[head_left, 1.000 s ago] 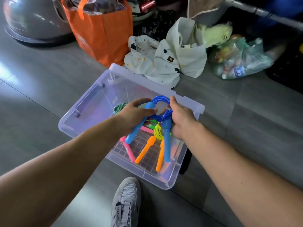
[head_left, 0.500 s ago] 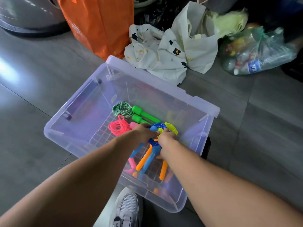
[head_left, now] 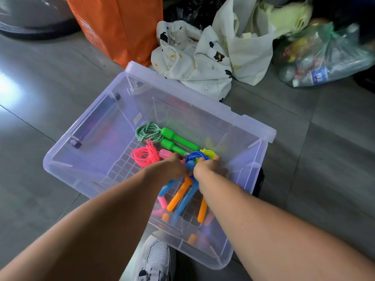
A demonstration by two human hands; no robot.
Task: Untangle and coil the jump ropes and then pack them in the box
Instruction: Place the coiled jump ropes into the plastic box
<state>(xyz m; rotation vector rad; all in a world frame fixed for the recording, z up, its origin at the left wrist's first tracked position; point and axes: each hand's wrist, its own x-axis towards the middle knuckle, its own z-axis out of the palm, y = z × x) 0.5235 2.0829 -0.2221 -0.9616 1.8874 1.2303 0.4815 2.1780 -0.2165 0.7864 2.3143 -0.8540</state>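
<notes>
The coiled blue jump rope (head_left: 197, 157) is gripped by the left hand (head_left: 172, 168) and the right hand (head_left: 211, 169) inside the clear box (head_left: 85, 138), near the green rope (head_left: 149, 131) and the pink rope (head_left: 145, 155)

On the grey floor (head_left: 50, 82) stand the clear box (head_left: 203, 101), orange bag (head_left: 121, 27), cloth bags (head_left: 213, 63) and plastic sack (head_left: 328, 57).

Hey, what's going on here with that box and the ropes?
A person is packing jump ropes into a clear plastic box on the floor. The left hand and right hand both grip the coiled blue rope low inside the box, over an orange-handled rope. A green rope and a pink rope lie coiled beside it.
</notes>
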